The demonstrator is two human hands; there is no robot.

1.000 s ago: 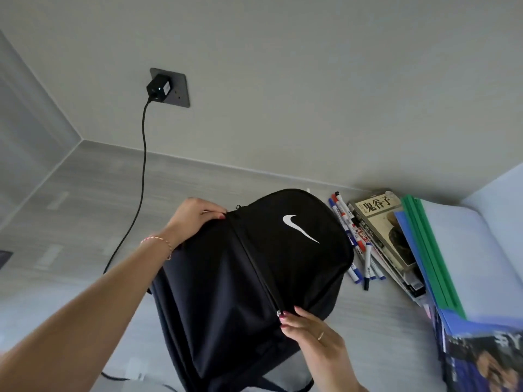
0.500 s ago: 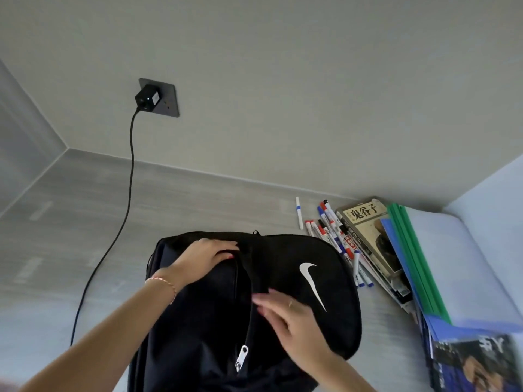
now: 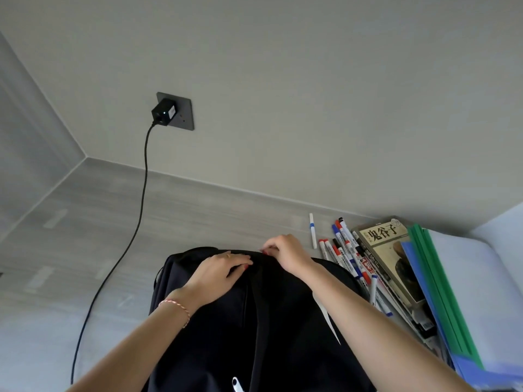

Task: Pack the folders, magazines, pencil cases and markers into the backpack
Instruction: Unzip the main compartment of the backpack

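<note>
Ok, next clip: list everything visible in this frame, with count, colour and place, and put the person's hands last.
backpack: one, black with a white logo, lying on the surface at bottom centre
markers: a loose bunch, white with red, blue or black caps, right of the backpack; one more lies apart, nearer the wall
book: one, tan cover with black characters, on the stack at right
folders: several, green and blue, at the right edge
charger: one, black, plugged into the grey wall socket
cable: one, black, running down from the charger across the surface
left hand: resting on the backpack's top
right hand: pinching at the backpack's top edge
</note>
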